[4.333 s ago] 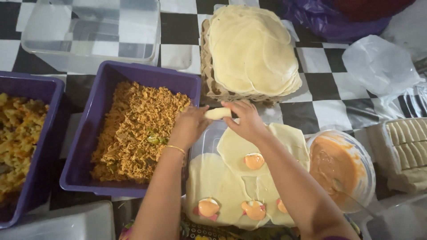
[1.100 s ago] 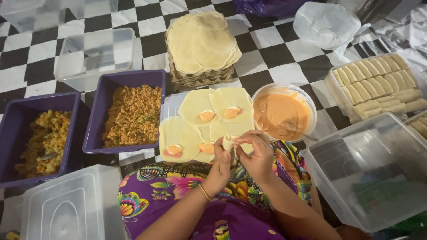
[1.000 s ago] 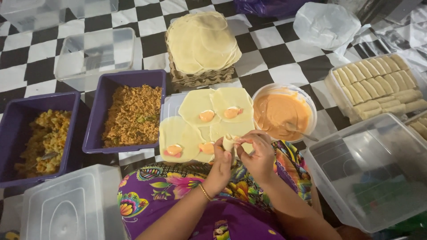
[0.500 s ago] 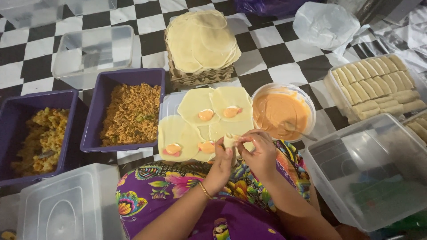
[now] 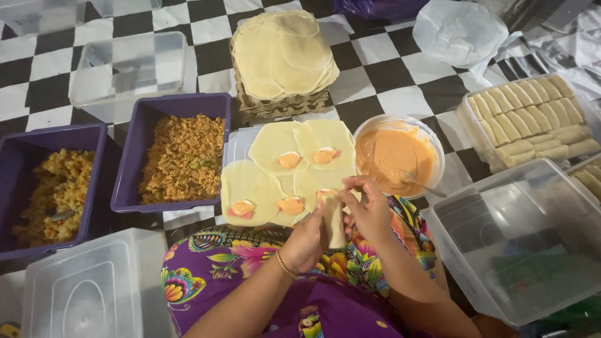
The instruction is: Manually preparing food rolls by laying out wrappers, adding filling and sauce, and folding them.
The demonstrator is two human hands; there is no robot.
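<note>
Tubs: purple ones point(image 5: 128, 150) left, clear box point(image 5: 519, 244) right. My left hand point(image 5: 307, 241) and right hand point(image 5: 369, 209) pinch the roll point(image 5: 333, 219), now upright.

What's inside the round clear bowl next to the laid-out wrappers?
The bowl holds a smooth orange sauce, with a spoon resting in it, handle over the rim. The spoon's tip sits under the sauce, and the bowl's bottom is covered.

Left hand point(image 5: 308, 241) and right hand point(image 5: 370, 209) gripping a rolled wrap point(image 5: 334, 219), 4 flat wrappers point(image 5: 294, 166) beside a sauce bowl point(image 5: 397, 153), 2 purple tubs point(image 5: 131, 181) of filling.
</note>
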